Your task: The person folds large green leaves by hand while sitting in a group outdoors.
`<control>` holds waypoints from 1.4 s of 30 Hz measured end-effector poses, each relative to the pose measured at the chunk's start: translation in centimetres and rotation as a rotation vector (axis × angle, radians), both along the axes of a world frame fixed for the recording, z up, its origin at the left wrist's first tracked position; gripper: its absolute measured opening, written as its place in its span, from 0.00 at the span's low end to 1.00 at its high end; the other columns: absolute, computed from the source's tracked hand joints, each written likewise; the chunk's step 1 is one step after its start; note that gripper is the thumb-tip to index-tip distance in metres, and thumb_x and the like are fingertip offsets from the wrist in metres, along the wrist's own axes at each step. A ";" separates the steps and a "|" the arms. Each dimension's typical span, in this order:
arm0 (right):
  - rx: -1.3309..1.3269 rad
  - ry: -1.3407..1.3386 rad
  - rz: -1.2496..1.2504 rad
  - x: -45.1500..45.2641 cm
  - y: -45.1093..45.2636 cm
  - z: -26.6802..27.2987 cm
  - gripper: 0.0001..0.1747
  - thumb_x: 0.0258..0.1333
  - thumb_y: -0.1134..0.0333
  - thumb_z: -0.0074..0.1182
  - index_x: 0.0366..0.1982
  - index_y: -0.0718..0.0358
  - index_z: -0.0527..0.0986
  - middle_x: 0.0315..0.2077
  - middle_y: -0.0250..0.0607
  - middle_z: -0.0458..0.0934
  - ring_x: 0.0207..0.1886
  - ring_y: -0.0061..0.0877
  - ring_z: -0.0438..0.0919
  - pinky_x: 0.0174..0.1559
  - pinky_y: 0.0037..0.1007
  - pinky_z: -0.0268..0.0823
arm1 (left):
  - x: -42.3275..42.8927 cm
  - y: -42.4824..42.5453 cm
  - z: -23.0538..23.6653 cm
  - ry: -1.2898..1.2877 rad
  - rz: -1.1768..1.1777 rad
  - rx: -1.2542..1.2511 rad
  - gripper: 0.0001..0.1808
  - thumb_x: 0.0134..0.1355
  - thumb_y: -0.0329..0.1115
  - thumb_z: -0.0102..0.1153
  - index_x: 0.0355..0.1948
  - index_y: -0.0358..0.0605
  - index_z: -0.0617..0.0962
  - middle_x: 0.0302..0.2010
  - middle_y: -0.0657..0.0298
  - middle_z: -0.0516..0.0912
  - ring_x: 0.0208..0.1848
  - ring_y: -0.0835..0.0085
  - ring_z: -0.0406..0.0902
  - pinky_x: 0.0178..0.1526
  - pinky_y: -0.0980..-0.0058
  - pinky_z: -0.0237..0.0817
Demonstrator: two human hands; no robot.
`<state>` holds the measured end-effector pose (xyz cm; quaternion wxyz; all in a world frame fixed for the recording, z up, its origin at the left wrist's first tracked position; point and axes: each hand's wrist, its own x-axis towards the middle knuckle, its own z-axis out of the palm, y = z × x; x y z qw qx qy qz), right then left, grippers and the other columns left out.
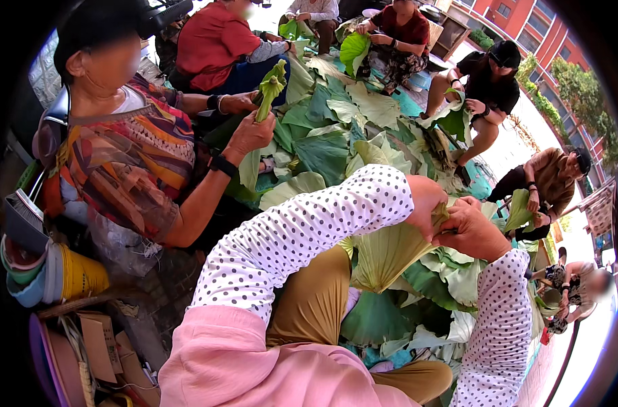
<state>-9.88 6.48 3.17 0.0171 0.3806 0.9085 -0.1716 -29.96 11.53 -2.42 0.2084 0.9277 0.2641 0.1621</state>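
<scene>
Both of my hands meet at the gathered end of a yellow-green lotus leaf, which hangs in folds above my knees. My left hand pinches the bunched part from the left. From the right, my right hand closes on the same bunch, its fingers touching or nearly touching those of the left. The fingertips partly cover the gathered end. Beneath and beyond the held leaf lies a wide spread of large lotus leaves, some dark green, some pale and wilted.
A person at my left holds a folded leaf. Several other people sit around the leaf pile, handling leaves. At the lower left stand a yellow bucket, nested basins, a dustpan and cardboard boxes. Turquoise sheeting shows under the leaves.
</scene>
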 end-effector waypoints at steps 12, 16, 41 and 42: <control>0.028 -0.075 -0.074 3.1 -4.1 0.4 0.09 0.53 0.58 0.68 0.28 0.55 0.85 0.30 0.25 0.80 0.46 0.25 0.73 0.63 0.39 0.49 | 2.3 -2.9 2.6 0.026 -0.096 -0.464 0.21 0.52 0.42 0.73 0.45 0.43 0.86 0.32 0.59 0.87 0.35 0.74 0.82 0.42 0.71 0.72; 0.133 0.016 -0.114 5.6 -8.0 0.9 0.09 0.54 0.58 0.63 0.29 0.54 0.86 0.26 0.32 0.81 0.37 0.27 0.77 0.56 0.39 0.51 | 5.0 -4.9 4.1 0.014 -0.208 -0.487 0.21 0.52 0.41 0.73 0.46 0.43 0.86 0.34 0.62 0.87 0.37 0.77 0.79 0.44 0.74 0.70; 0.067 0.321 -0.510 13.9 -20.7 -9.7 0.03 0.49 0.71 0.67 0.28 0.59 0.82 0.23 0.35 0.78 0.33 0.31 0.77 0.64 0.45 0.54 | 19.3 -10.5 -7.5 0.163 -0.512 -0.319 0.20 0.44 0.46 0.72 0.37 0.47 0.85 0.30 0.56 0.87 0.33 0.61 0.83 0.38 0.62 0.72; 0.072 0.337 -0.502 14.1 -20.4 -10.7 0.03 0.49 0.71 0.67 0.28 0.59 0.82 0.23 0.35 0.78 0.33 0.31 0.77 0.65 0.45 0.54 | 19.4 -10.5 -7.7 0.203 -0.477 -0.307 0.20 0.44 0.47 0.72 0.37 0.48 0.86 0.30 0.57 0.87 0.33 0.60 0.83 0.38 0.61 0.72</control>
